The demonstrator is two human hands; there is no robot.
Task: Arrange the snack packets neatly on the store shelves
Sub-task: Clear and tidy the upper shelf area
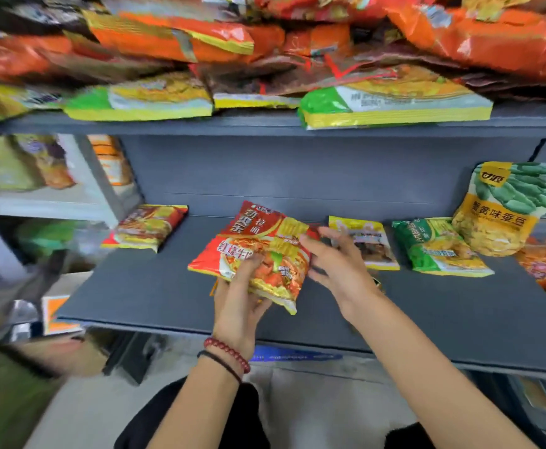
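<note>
The left hand (237, 306) has its grip pinching the near edge of a red noodle packet (258, 251), held above the grey shelf (155, 286). The right hand (336, 264) touches that packet's right edge, fingers spread. Right of the packet lie a yellow packet (367, 244) and a green packet (437, 246).

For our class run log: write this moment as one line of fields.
left hand: holding red noodle packet | right hand: open, at packet's right edge | place: over grey shelf | step: packet not yet set down
</note>
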